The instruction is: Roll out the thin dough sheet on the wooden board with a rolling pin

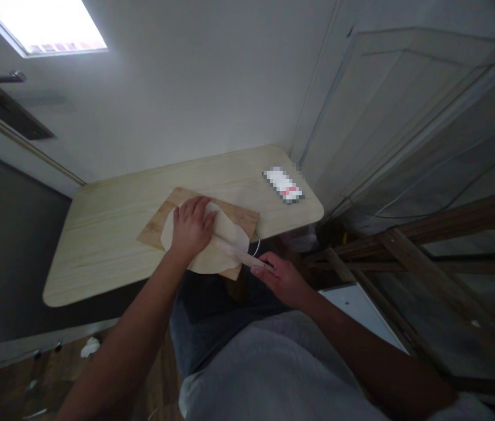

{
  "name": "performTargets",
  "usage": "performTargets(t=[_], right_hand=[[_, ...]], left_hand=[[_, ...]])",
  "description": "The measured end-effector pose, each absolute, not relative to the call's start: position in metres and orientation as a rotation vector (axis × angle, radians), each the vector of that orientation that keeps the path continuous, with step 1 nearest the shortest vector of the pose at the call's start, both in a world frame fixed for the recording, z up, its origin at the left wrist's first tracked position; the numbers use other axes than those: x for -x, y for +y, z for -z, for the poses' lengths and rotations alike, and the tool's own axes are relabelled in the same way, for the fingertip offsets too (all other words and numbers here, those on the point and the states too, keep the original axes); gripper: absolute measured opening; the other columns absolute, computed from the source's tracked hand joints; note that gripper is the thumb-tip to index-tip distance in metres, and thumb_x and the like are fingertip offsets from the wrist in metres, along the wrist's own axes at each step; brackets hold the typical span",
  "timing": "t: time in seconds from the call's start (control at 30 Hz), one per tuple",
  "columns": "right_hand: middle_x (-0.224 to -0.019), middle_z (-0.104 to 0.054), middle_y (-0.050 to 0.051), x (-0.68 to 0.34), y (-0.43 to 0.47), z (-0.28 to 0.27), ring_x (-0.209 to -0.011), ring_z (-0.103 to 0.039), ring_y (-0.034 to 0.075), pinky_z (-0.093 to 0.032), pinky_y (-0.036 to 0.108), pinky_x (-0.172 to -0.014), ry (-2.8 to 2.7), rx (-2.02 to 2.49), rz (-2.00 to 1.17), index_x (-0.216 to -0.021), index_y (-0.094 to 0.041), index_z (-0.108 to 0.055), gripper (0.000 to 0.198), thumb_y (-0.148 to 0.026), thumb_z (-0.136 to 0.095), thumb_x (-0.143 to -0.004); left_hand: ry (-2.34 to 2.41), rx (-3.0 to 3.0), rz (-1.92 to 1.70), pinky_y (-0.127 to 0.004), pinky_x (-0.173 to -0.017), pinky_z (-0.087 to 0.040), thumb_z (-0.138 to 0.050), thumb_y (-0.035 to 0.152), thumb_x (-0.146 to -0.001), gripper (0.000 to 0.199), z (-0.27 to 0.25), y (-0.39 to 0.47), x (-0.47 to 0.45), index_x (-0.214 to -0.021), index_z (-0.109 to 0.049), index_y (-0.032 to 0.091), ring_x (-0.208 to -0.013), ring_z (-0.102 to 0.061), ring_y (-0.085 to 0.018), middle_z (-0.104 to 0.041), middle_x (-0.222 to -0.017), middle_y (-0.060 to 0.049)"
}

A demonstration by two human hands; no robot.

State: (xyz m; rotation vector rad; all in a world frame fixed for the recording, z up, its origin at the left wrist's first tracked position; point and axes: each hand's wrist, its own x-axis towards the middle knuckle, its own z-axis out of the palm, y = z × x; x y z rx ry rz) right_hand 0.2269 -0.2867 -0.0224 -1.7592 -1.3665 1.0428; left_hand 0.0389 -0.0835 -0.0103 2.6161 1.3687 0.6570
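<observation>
A round, flat, pale sheet that looks like rolled dough (207,257) lies on a wooden board (245,219) and overhangs its front edge. My left hand (192,225) rests palm down on the sheet, fingers lying on it and thumb apart. In my right hand (284,278), fingers are closed round the end of a slim pale tool (241,252). This tool reaches across the sheet's right side toward my left hand; blur hides whether it is a knife or a thin rolling pin.
The board sits on a narrow light wood-patterned table (98,245) against a white door. A phone (283,184) lies at the table's right end. Wooden beams (426,263) and a white panel (363,304) stand at right. White crumpled stuff (90,347) is on the floor.
</observation>
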Motion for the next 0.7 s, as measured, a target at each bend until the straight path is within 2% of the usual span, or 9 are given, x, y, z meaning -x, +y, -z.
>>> performTargets(t=[0.2, 0.53, 0.7], right_hand=[[-0.063, -0.055, -0.004, -0.229, -0.286, 0.021, -0.057, -0.051, 0.013, -0.032, 0.024, -0.053, -1.377, 1.824, -1.064, -0.088, -0.021, -0.061, 0.033, -0.052, -0.054, -0.095], [-0.062, -0.054, -0.003, -0.238, -0.282, 0.017, -0.058, -0.05, 0.013, -0.032, 0.025, -0.055, -1.394, 1.888, -1.083, -0.085, -0.019, -0.06, 0.036, -0.054, -0.054, -0.094], [-0.061, -0.052, -0.003, -0.242, -0.28, 0.015, -0.057, -0.05, 0.013, -0.031, 0.025, -0.054, -1.349, 1.92, -1.074, -0.085, -0.02, -0.06, 0.036, -0.054, -0.054, -0.094]], left_hand=[[1.342, -2.65, -0.547, -0.06, -0.116, -0.025, -0.029, 0.043, -0.103, 0.048, 0.013, -0.077, -0.053, -0.144, -0.05, 0.026, -0.14, -0.041, -0.031, -0.052, -0.149, -0.01], [1.358, -2.639, -0.46, -0.063, -0.117, -0.021, -0.028, 0.047, -0.103, 0.048, 0.008, -0.07, -0.077, -0.143, -0.05, 0.031, -0.14, -0.039, -0.032, -0.05, -0.15, -0.007], [1.343, -2.668, -0.457, -0.063, -0.116, -0.023, -0.029, 0.044, -0.103, 0.046, 0.007, -0.062, -0.092, -0.14, -0.051, 0.03, -0.138, -0.041, -0.033, -0.052, -0.148, -0.008]])
